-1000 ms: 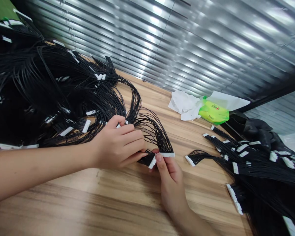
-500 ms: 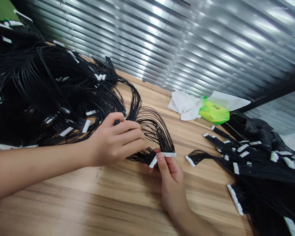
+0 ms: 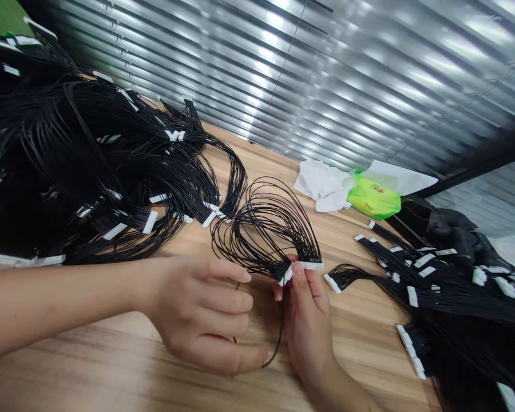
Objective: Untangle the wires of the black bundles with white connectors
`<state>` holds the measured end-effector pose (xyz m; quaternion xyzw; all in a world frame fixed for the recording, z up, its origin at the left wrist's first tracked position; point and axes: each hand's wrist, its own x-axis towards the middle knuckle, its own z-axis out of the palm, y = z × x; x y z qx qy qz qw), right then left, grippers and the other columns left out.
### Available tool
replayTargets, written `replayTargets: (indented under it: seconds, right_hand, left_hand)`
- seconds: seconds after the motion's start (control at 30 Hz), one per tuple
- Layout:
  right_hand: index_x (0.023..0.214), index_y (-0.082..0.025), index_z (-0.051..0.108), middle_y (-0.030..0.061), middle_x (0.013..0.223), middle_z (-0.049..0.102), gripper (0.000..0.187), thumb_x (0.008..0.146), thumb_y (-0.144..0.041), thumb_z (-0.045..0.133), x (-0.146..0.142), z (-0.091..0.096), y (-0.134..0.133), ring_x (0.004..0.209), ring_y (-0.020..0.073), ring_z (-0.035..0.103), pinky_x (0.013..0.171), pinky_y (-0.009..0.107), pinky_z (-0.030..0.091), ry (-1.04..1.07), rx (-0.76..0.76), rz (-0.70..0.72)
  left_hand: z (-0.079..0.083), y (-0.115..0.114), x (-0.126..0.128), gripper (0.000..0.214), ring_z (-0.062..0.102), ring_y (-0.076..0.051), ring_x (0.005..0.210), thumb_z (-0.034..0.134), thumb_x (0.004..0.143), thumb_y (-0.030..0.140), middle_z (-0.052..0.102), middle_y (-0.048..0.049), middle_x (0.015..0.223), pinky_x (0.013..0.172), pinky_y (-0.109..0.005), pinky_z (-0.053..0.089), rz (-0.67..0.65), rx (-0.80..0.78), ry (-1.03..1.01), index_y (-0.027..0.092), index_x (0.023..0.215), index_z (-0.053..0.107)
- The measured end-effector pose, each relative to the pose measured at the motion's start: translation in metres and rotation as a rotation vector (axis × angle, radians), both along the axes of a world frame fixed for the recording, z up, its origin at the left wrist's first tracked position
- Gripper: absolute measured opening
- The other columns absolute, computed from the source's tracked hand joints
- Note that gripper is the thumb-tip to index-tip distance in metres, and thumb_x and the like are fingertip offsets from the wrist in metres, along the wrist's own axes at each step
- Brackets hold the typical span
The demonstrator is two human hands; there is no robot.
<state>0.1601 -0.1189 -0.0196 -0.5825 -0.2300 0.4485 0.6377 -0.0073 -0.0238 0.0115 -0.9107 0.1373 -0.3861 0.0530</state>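
My right hand (image 3: 305,309) pinches the two white connectors of a looped black wire harness (image 3: 278,220), thumb in front and fingers behind. One connector (image 3: 312,266) points right, the other (image 3: 285,277) tilts down beside it. My left hand (image 3: 210,320), back toward me, is to the left with curled fingers. A single thin black wire (image 3: 280,337) hangs below the connectors and runs to its lowest fingertip; short bits of wire show between the fingers. The exact grip on that wire is hidden behind them.
A large heap of black wire harnesses (image 3: 90,166) with white connectors lies at the left. More harnesses (image 3: 467,303) lie at the right, on the wooden table (image 3: 175,377). Crumpled white paper (image 3: 324,184) and a green tissue pack (image 3: 373,197) sit before the corrugated metal wall (image 3: 249,74).
My left hand has come away from the wire loop and down toward me, with a single wire at its fingers. My right hand has shifted slightly right with the connectors.
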Motion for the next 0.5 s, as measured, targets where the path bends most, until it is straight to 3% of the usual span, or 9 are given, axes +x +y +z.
replayTargets:
  seconds: [0.1,0.27,0.5]
  right_hand:
    - [0.091,-0.021,0.066,-0.0031,0.064,0.055,0.031,0.081,-0.049,0.063,0.0002,0.0004,-0.0001,0.054,0.0107,0.045,0.050,0.023,0.037,-0.005,0.017,0.010]
    - [0.087,-0.021,0.066,-0.0044,0.059,0.053,0.029,0.080,-0.050,0.064,0.0007,-0.0007,-0.0003,0.053,0.0107,0.045,0.051,0.023,0.037,-0.005,0.026,0.022]
    - [0.090,-0.021,0.067,-0.0041,0.059,0.054,0.030,0.080,-0.049,0.065,0.0000,-0.0026,-0.0015,0.054,0.0111,0.046,0.050,0.023,0.037,0.008,0.012,0.012]
  left_hand:
    - [0.0011,0.0027,0.0014,0.020,0.054,-0.008,0.061,0.069,0.079,0.034,0.052,0.0072,0.058,0.085,-0.023,0.053,-0.061,-0.065,0.090,0.034,0.099,0.072]
    - [-0.0013,0.0072,0.0025,0.016,0.044,-0.009,0.048,0.070,0.077,0.030,0.043,0.0061,0.051,0.062,-0.023,0.055,-0.055,-0.144,0.125,0.031,0.093,0.071]
    - [-0.0029,0.0063,0.0054,0.008,0.047,-0.008,0.053,0.070,0.079,0.031,0.053,0.0075,0.058,0.070,-0.026,0.053,-0.020,-0.089,0.108,0.032,0.087,0.071]
